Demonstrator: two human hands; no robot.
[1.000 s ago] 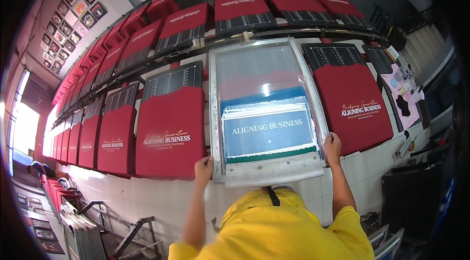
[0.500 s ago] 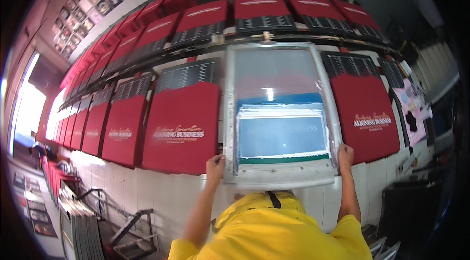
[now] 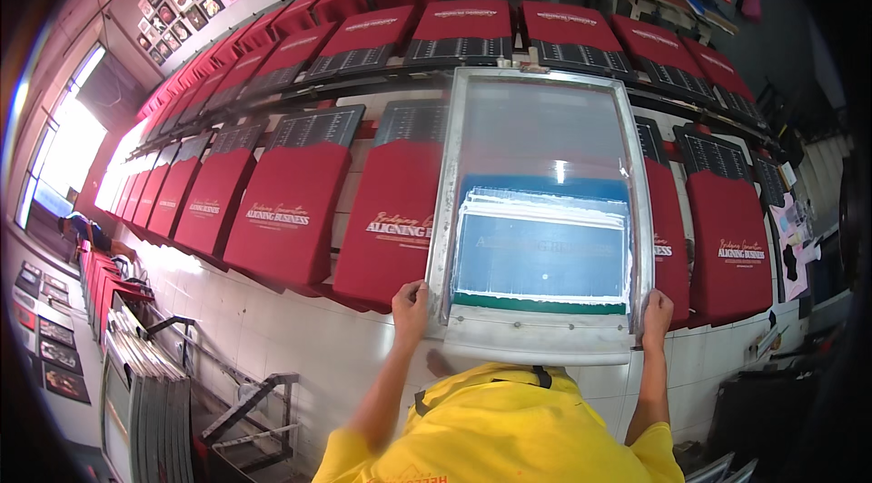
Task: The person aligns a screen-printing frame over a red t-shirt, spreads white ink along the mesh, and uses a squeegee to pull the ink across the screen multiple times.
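Note:
A silk-screen printing frame with a pale metal rim is tilted in front of me over the near row of boards. Blue, white-edged mesh fills its nearer half; the far half is translucent grey. My left hand is closed around the near left corner of the rim, and my right hand grips the near right corner. Beside the frame, a red shirt with white printed lettering is stretched over a dark board; the frame covers its right part. Another printed red shirt shows to the right. What lies beneath the mesh is hidden.
Red shirts on boards run in two long rows, with a dark rail between them. Metal racks and stacked frames stand at lower left. A dark box is at lower right. Another person is far left.
My view has shifted left along the rows. The printing frame, still in both hands, now overlaps the shirt on its left, which was fully visible before.

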